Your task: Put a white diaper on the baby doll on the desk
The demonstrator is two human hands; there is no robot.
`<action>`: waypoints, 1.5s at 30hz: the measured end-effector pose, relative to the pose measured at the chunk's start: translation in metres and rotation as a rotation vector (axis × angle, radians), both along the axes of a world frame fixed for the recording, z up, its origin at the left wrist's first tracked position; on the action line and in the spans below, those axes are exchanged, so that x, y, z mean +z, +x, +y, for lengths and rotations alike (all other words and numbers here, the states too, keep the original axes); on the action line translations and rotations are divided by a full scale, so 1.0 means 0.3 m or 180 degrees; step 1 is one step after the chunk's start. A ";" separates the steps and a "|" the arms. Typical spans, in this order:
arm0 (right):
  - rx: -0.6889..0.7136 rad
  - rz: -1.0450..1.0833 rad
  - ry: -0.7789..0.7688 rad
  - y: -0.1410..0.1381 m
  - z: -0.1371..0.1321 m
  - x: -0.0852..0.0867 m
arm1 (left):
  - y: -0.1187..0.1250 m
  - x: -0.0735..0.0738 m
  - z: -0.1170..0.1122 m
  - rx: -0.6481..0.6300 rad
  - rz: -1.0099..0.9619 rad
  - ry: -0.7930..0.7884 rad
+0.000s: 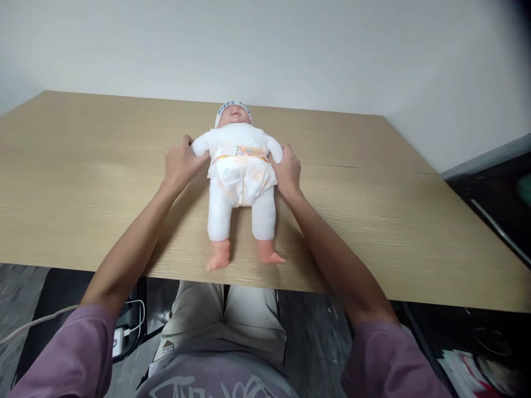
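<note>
A baby doll (238,135) lies on its back on the wooden table, its feet toward me near the front edge. It has a white cloth body, a white cap (219,115) with blue lettering, and bare plastic feet. A white diaper (243,179) with an orange patterned waistband is around its hips. My left hand (182,160) is closed on the doll's arm on the left side. On the other side, my right hand (288,168) grips the doll's other arm, thumb and fingers around its end.
The wooden table (103,210) reaches back to a pale wall (290,50). At right stands a dark object (498,193) beside the table edge. Below the front edge are a black chair (45,309) with a white charger (118,341) and cable, and papers (460,367) at lower right.
</note>
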State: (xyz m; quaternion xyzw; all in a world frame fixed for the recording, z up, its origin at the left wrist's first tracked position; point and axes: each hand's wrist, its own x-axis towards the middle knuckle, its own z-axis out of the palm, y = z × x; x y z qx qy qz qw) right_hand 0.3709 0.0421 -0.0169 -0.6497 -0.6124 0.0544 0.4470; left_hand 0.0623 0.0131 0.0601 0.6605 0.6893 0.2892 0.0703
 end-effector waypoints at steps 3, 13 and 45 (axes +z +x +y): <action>0.0231 0.0085 0.0202 0.034 -0.080 0.086 | 0.005 0.094 -0.150 0.0033 -0.0267 -0.0023; 0.1256 -0.0112 0.0147 0.173 -0.621 0.333 | 0.010 0.033 -0.878 -0.1016 -0.0848 -0.0371; 0.2251 -0.0968 -0.1183 -0.065 -1.182 -0.428 | -0.235 -0.453 -1.659 -0.0891 -0.0675 -0.2169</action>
